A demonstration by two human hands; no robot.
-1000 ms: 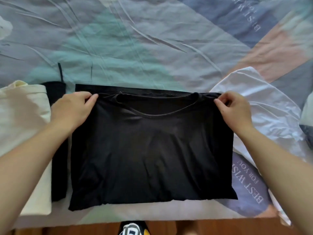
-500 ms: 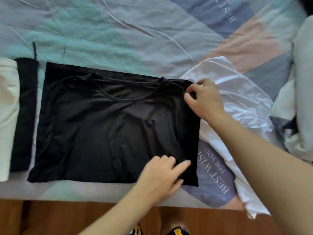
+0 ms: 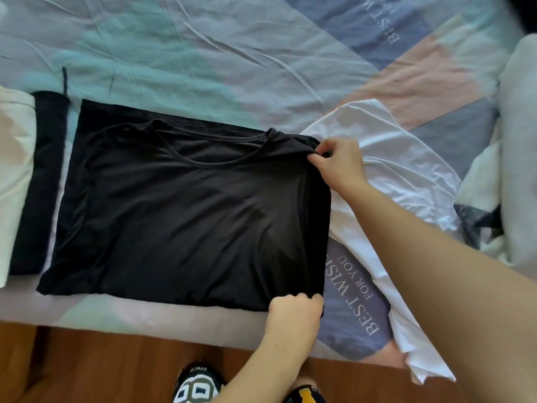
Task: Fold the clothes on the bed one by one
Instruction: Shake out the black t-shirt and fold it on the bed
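A black T-shirt (image 3: pixel 186 210) lies flat on the bed, folded into a rectangle with its neckline toward the far side. My right hand (image 3: pixel 337 164) pinches its far right corner, lifting the fabric slightly. My left hand (image 3: pixel 293 315) grips its near right corner at the bed's front edge. A white garment (image 3: pixel 392 181) lies crumpled to the right, partly under my right forearm.
A folded cream garment (image 3: pixel 14 170) and a folded black one (image 3: pixel 43 181) lie at the left. The patterned bedsheet (image 3: pixel 232 59) stretches beyond. A pile of bedding (image 3: pixel 517 158) sits at far right. Wooden floor (image 3: pixel 101 367) and shoes (image 3: pixel 197 385) show below.
My left hand moved from the shirt's far left corner across to the near right corner and closed on it. My right hand stayed at the far right corner and now pinches it.
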